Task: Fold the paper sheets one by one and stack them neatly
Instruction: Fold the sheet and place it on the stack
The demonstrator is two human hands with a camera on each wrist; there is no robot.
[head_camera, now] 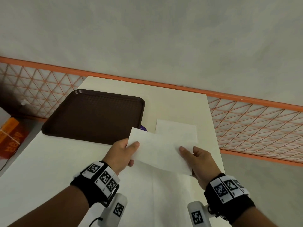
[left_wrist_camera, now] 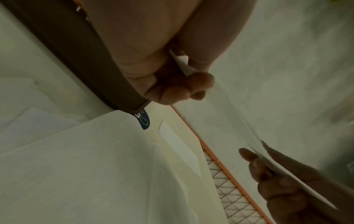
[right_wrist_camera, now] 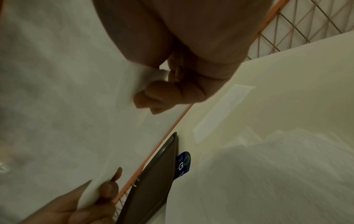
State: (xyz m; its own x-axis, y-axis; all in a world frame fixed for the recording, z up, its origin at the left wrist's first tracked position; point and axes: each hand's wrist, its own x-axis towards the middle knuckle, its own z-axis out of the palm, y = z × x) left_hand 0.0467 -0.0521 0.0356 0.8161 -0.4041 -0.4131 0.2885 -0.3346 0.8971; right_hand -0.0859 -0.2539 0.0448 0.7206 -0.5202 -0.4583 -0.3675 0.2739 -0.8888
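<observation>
Both hands hold one white paper sheet (head_camera: 159,153) in the air above the table, and it looks folded. My left hand (head_camera: 129,148) pinches its left edge with the thumb on top. My right hand (head_camera: 188,152) pinches the right edge the same way. In the left wrist view the fingers (left_wrist_camera: 182,89) curl under the paper's edge (left_wrist_camera: 184,63). In the right wrist view the fingers (right_wrist_camera: 157,97) are likewise curled beneath the sheet. A folded paper (head_camera: 177,130) lies flat on the table beyond the held sheet. Flat white sheets (head_camera: 164,194) lie under my hands.
A brown tray (head_camera: 93,115) sits at the table's back left, with a purple sticker (head_camera: 143,128) at its near right corner. An orange mesh fence (head_camera: 254,125) runs behind and right of the cream table (head_camera: 172,104). An orange box (head_camera: 11,136) stands at far left.
</observation>
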